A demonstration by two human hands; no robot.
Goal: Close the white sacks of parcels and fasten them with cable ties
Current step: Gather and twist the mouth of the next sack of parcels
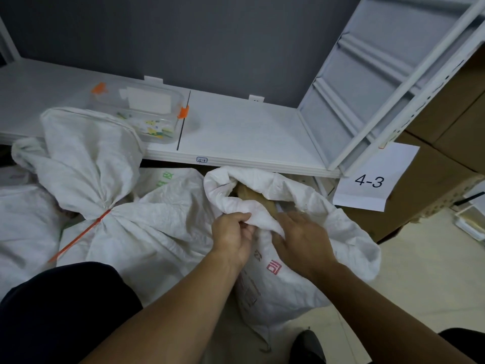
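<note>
Left hand [232, 237] pinches rolled rim of open white sack [296, 290], floor [425, 279], near centre | right hand [301, 239]: fingers under fold, grip unclear | tied sack [141, 232]: 1, left | orange cable tie [78, 239]: 1

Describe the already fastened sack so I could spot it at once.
Find the white shelf along the grey wall. In front of its clear box lies a white sack. Unlike the open sack beside it, its neck is cinched with an orange cable tie.

Left hand [232, 239] curled, right hand [301, 239] alongside.
</note>
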